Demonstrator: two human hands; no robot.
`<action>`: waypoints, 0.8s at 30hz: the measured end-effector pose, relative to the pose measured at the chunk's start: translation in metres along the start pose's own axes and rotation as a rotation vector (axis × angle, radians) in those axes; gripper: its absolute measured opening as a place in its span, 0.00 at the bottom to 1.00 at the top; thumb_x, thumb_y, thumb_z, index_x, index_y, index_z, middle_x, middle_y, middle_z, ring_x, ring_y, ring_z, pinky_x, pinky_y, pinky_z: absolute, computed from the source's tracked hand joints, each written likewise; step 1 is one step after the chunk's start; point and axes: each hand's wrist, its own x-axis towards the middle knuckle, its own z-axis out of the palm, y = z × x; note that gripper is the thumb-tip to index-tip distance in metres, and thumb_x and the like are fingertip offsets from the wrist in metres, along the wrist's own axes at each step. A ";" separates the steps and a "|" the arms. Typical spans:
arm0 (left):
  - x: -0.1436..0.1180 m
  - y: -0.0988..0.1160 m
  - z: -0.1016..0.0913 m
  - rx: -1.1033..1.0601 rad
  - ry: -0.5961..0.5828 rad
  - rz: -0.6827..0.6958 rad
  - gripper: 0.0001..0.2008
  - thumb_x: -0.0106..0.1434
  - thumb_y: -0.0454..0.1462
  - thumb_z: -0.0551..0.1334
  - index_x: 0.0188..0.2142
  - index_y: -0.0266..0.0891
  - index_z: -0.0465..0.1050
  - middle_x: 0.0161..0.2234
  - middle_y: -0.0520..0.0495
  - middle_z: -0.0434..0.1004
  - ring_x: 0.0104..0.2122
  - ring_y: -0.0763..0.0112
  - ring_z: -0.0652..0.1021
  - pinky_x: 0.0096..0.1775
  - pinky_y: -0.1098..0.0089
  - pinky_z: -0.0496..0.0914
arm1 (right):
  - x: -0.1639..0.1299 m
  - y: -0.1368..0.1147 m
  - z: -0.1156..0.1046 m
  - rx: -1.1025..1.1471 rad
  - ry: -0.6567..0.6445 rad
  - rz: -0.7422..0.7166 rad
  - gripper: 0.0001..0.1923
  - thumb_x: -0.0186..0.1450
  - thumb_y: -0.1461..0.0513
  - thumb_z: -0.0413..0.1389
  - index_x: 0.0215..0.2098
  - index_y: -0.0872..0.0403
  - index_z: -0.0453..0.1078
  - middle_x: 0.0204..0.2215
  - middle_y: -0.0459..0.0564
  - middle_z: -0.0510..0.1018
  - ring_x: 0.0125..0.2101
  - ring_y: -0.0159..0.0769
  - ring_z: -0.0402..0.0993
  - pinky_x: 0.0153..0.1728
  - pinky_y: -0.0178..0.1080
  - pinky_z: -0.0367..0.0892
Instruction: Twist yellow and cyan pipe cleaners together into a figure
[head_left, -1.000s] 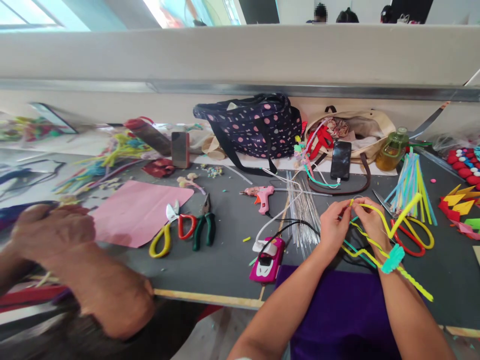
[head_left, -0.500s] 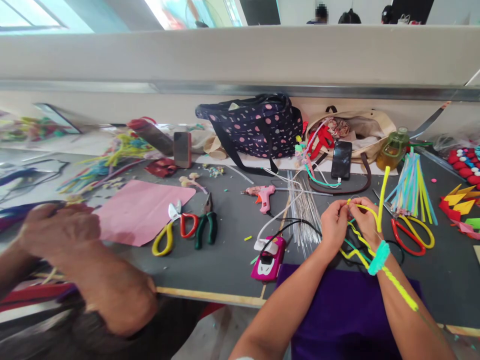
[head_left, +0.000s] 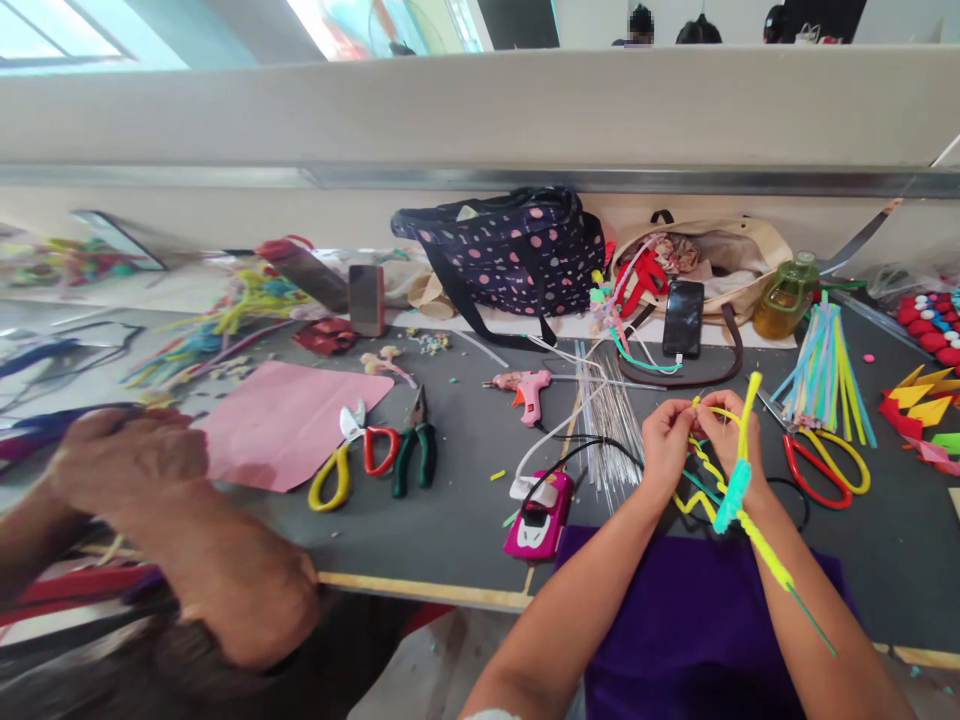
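My left hand (head_left: pixel 667 440) and my right hand (head_left: pixel 733 440) meet fingertip to fingertip above the dark table. Both pinch a thin yellow pipe cleaner (head_left: pixel 724 412), its end small between the fingers. Beneath them hang twisted yellow and teal strands in a zigzag. Across my right wrist slants a piece of yellow fuzzy stems with a teal band (head_left: pixel 733 497) wrapped around its middle and a thin green wire tail. Whether it joins the pinched stem is hidden by my fingers. Right of my hands lie red-and-yellow-handled scissors (head_left: pixel 817 468).
A bundle of pastel pipe cleaners (head_left: pixel 825 370) stands behind the scissors. Left of my hands are bare wires (head_left: pixel 611 440), a pink glue gun (head_left: pixel 529 390) and a magenta power strip (head_left: pixel 540 520) with cords. Further left, a co-worker's hands (head_left: pixel 131 455) are beside pink paper (head_left: pixel 289 425) and pliers (head_left: pixel 415 450).
The yellow stem piece with the teal band has swung left and turned across my right wrist, its wire tail showing more clearly. My hands stay pinched together in nearly the same place.
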 end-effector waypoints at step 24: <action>-0.002 0.011 -0.006 -0.134 -0.157 -0.205 0.12 0.52 0.42 0.66 0.30 0.35 0.71 0.20 0.53 0.71 0.18 0.74 0.74 0.17 0.77 0.62 | 0.012 0.001 -0.023 0.046 -0.207 -0.105 0.10 0.59 0.55 0.57 0.30 0.53 0.75 0.30 0.48 0.78 0.30 0.36 0.74 0.33 0.38 0.68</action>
